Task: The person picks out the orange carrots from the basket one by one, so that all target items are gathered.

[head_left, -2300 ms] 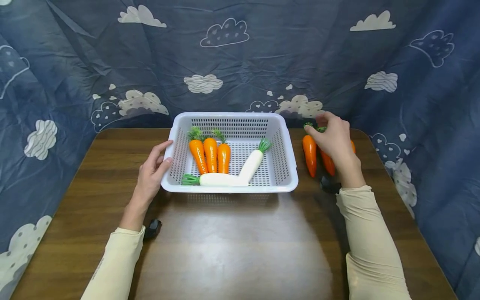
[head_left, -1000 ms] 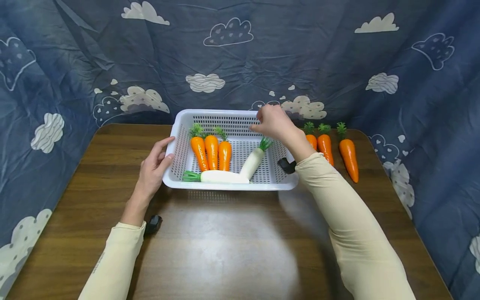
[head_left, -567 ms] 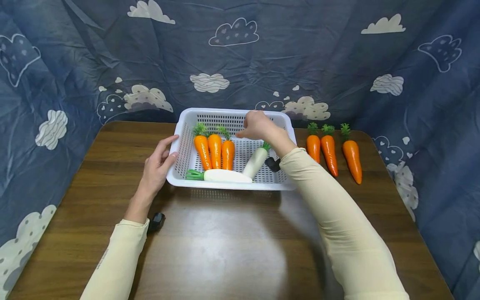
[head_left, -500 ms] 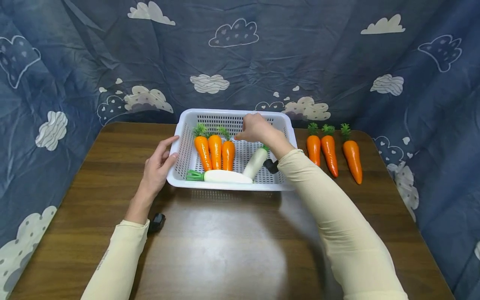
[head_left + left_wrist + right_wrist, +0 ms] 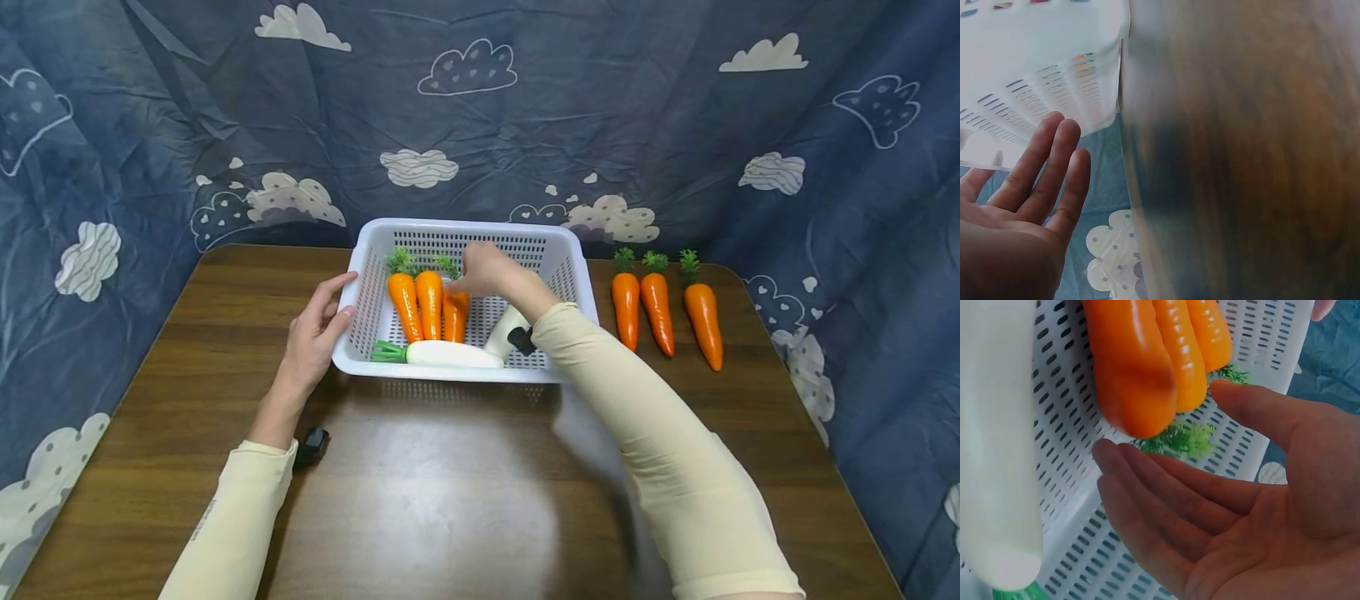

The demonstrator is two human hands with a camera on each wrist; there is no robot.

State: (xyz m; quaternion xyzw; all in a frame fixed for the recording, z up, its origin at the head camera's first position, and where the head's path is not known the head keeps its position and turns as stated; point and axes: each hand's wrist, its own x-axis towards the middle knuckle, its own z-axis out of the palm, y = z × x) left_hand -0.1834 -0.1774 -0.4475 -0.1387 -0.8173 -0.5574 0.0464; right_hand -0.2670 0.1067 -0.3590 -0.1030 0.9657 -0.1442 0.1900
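A white slotted plastic basket holds 3 orange carrots with green tops and 2 white daikon radishes. One daikon lies along the front wall; the other slants behind it, partly covered by the right wrist. My right hand is inside the basket over the top of the rightmost carrot. In the right wrist view its thumb and fingers are spread to either side of that carrot's leafy end. My left hand touches the basket's left side, its fingers nearly straight along the outer wall in the left wrist view.
To the right of the basket, 3 more carrots lie side by side on the wooden table. A dark blue cloud-patterned curtain hangs close behind the table and down both sides.
My right hand has moved left from the carrots on the table into the basket, down to the rightmost carrot there. My left hand has stayed at the basket's left side.
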